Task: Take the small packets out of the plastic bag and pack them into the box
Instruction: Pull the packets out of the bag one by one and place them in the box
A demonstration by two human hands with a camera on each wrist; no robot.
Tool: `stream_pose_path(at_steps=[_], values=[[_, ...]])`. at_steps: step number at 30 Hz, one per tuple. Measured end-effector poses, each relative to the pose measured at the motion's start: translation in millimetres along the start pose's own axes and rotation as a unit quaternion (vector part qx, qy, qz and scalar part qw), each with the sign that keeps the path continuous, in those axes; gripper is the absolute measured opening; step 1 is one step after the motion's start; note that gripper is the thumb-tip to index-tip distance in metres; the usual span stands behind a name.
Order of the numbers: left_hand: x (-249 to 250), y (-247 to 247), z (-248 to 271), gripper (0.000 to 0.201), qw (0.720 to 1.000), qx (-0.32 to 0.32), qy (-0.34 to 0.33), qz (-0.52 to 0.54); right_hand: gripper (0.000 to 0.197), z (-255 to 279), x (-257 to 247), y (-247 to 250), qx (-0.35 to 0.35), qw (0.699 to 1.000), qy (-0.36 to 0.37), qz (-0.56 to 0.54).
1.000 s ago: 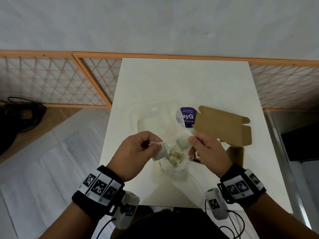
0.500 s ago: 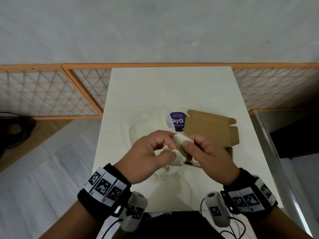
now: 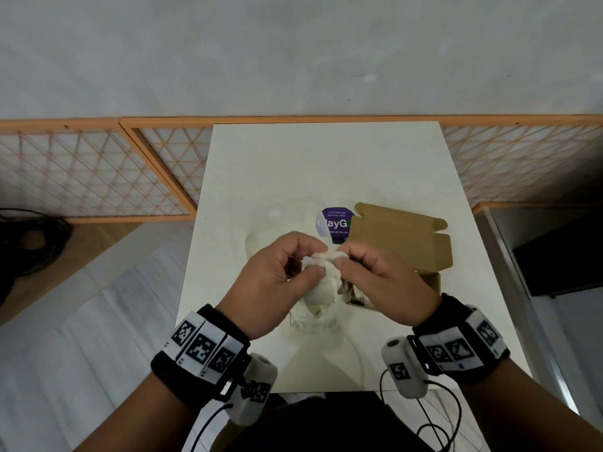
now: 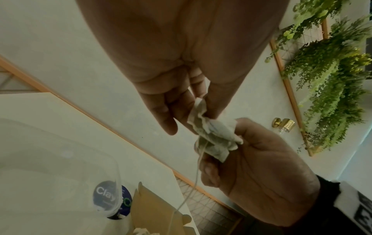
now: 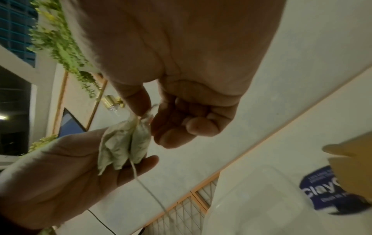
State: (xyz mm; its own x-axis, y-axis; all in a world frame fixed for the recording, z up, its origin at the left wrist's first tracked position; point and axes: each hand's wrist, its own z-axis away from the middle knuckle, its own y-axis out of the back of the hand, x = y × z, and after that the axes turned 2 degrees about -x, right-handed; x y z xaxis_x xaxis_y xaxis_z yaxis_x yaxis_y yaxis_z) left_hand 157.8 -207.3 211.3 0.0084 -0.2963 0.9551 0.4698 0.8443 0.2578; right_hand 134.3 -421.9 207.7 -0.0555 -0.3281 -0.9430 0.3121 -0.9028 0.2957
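Observation:
Both hands meet above the table (image 3: 326, 164), holding a bunch of small white packets (image 3: 326, 256) between them. My left hand (image 3: 318, 261) pinches the crumpled packets (image 4: 213, 133) from the left with thumb and fingers. My right hand (image 3: 344, 257) pinches their top (image 5: 122, 143) from the right. A thin string (image 4: 197, 174) hangs down from them. Under the hands lies the clear plastic bag (image 3: 313, 321) with more packets inside. The brown cardboard box (image 3: 401, 243) stands open just right of the hands; its inside is mostly hidden.
A purple round label (image 3: 334, 225) shows through the clear bag behind the hands. Orange lattice panels (image 3: 98, 177) line the wall on both sides of the table. A dark cabinet (image 3: 561, 256) stands to the right, and black cables (image 3: 29, 243) lie on the floor at left.
A second ago each hand held its own packet, a little apart. The hands have come together, and the packets are now bunched between both hands.

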Motion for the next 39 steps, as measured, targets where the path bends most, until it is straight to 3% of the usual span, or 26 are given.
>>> stream_pose_path(at_steps=[2,4,7,11,14,19,25,32,35,39], values=[[-7,6,1,0.034,0.999,0.028,0.019,-0.004,0.024,-9,15,-4,0.026,0.999,-0.023,0.009],[-12,13,5,0.029,0.998,0.043,0.033,-0.026,0.022,-18,38,-10,0.046,0.997,-0.055,0.039],[-22,21,14,0.013,0.997,0.059,0.039,-0.042,0.012,-29,78,-21,0.013,0.987,-0.099,0.126],[-35,25,26,0.016,0.995,0.083,0.056,-0.029,0.011,-38,122,-43,-0.027,0.971,-0.134,0.198],[-40,25,33,0.014,0.993,0.091,0.071,-0.021,0.016,-43,137,-54,-0.056,0.954,-0.152,0.252],[-47,25,41,0.011,0.991,0.093,0.089,-0.031,0.023,-53,149,-71,-0.112,0.897,-0.172,0.391],[-47,24,44,0.016,0.992,0.084,0.085,-0.043,0.029,-64,153,-84,-0.111,0.879,-0.16,0.436],[-44,25,39,0.016,0.993,0.076,0.08,-0.042,0.016,-61,151,-84,-0.093,0.891,-0.133,0.424],[-43,23,36,0.017,0.994,0.075,0.075,-0.038,0.003,-56,141,-80,-0.059,0.913,-0.119,0.386],[-40,21,33,0.015,0.994,0.067,0.071,-0.049,0.003,-46,124,-72,-0.015,0.944,-0.101,0.314]])
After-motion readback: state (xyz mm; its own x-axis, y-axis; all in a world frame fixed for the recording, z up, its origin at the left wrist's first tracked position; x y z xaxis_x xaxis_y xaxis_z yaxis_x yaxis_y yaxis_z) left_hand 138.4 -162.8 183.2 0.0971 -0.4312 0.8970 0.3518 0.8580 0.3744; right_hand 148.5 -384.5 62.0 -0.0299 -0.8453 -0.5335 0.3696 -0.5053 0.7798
